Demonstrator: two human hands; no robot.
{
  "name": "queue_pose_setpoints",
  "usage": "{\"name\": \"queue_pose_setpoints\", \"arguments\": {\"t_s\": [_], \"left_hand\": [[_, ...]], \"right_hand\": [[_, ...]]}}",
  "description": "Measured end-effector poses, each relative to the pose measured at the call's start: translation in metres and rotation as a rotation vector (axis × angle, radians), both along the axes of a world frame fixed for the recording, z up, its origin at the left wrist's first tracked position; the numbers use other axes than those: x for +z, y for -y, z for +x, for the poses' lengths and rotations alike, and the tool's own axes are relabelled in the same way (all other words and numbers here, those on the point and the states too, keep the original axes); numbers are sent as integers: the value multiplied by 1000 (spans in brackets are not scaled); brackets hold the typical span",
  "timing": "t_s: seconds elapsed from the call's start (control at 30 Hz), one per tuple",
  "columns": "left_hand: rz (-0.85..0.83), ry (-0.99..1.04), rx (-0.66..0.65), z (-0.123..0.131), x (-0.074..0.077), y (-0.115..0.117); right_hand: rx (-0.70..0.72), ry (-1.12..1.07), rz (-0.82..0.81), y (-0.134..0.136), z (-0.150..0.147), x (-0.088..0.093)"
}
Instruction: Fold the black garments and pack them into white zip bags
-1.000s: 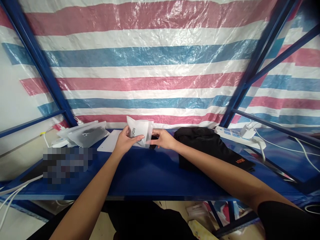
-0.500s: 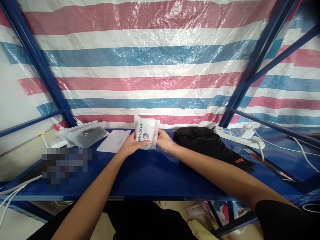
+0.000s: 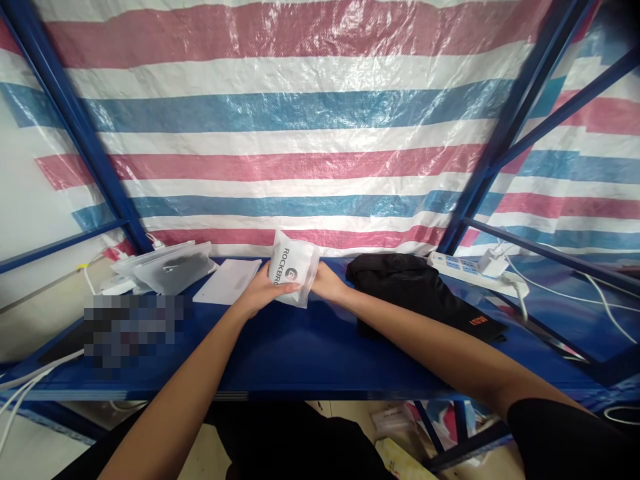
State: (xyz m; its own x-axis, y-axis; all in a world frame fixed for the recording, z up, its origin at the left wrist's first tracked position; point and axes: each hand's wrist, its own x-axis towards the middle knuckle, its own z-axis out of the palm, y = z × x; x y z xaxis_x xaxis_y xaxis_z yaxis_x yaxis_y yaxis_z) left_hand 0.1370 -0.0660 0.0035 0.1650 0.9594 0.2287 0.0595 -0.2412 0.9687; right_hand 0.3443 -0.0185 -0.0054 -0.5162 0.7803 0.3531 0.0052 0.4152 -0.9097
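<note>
A frosted zip bag (image 3: 295, 263) with "ROCKBR" lettering and a round logo is held up above the blue table, slightly tilted. My left hand (image 3: 263, 291) grips its left lower side, the thumb lying across the front. At the bag's right edge is my right hand (image 3: 327, 283), its fingers hidden behind the bag, so their hold is unclear. A white sheet or flat packet (image 3: 226, 281) lies just left of my left hand. Folded black cloth (image 3: 400, 283) with small orange lettering rests to the right of my right hand.
Clear plastic pouches (image 3: 173, 267) stand at the back left near white cables. A white power strip (image 3: 475, 273) with a plugged-in charger sits at the back right. Blue metal posts (image 3: 495, 140) frame the table (image 3: 310, 360); striped sheeting (image 3: 300, 113) hangs behind.
The bag has tilted, its lower right corner swinging down and its top shifting right. My right hand's fingers have slipped further behind it. My left hand keeps its hold.
</note>
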Motion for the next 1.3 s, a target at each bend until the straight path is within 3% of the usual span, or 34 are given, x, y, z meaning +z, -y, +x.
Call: {"name": "queue_pose_setpoints", "arguments": {"t_s": [0.07,0.13,0.27,0.37,0.5,0.57,0.63,0.77,0.83,0.93,1.07,1.3], "left_hand": [[-20,65,39,-5,2,-2],[-56,124,86,-11,3,-5],[-185,225,166,-19,2,-9],[-151,238,92,-17,1,-7],[-132,197,-99,-10,-3,-2],[-133,216,-179,-8,-4,-2],[-45,250,-165,-9,-2,-2],[278,197,36,-10,8,0],[351,108,130,-8,13,3],[445,-20,225,0,16,9],[611,-172,223,6,18,15],[494,-143,249,2,14,12]], "right_hand": [[102,-29,-131,1,1,4],[118,-85,-160,0,2,7],[-138,-161,-43,-4,4,8],[-298,-297,-18,-7,5,12],[-254,-354,-14,-11,5,24],[-250,-318,27,-11,9,34],[-228,-251,93,-8,14,47],[-165,-29,278,8,23,78],[-152,61,376,19,23,88],[-133,130,479,33,19,92],[-139,221,584,42,12,87],[-213,448,686,41,13,93]]}}
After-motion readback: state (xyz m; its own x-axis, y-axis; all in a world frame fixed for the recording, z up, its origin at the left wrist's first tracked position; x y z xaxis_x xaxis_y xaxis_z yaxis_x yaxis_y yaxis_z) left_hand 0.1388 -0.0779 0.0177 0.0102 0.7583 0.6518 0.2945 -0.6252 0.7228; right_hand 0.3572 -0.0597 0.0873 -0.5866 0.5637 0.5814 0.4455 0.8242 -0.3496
